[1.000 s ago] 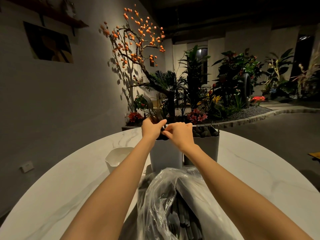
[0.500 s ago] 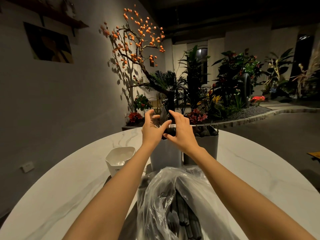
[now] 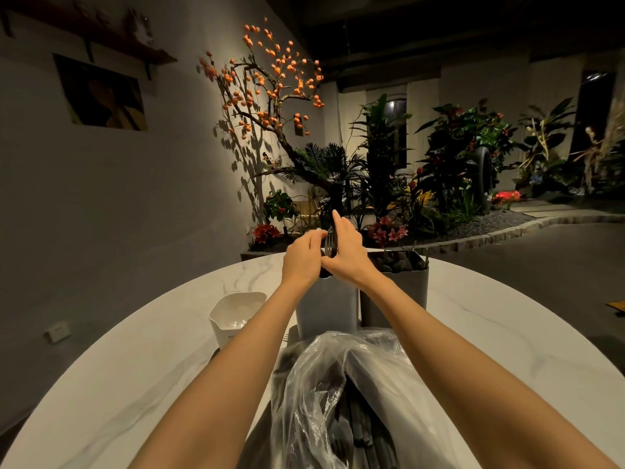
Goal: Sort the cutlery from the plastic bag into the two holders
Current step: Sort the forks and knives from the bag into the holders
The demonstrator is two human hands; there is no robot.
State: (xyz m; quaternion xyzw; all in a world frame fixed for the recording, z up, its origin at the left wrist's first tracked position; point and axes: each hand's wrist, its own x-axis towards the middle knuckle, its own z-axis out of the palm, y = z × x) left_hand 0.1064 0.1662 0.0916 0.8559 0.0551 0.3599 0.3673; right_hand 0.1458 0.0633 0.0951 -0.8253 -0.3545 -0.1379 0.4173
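Observation:
Two grey holders stand side by side at the table's middle. The left holder [image 3: 326, 308] has a dark fork [image 3: 330, 246] standing in it, tines up. My left hand [image 3: 302, 260] hovers over that holder with its fingers curled at the fork's neck. My right hand [image 3: 350, 253] lies against the fork from the right, index finger straight up, thumb reaching to the left hand. The right holder [image 3: 404, 292] is full of dark cutlery handles [image 3: 395, 261]. A clear plastic bag [image 3: 314, 394] with dark cutlery [image 3: 358, 424] lies near me between my forearms.
A white cup [image 3: 236, 313] stands left of the holders on the round white marble table [image 3: 142, 374]. Behind the table are a tree with orange fruit [image 3: 270, 82] and a bed of plants [image 3: 439, 184].
Both hands gripped forks at the left holder, then spread open around them. Now they have closed in again, the left fingers curled and the right index raised.

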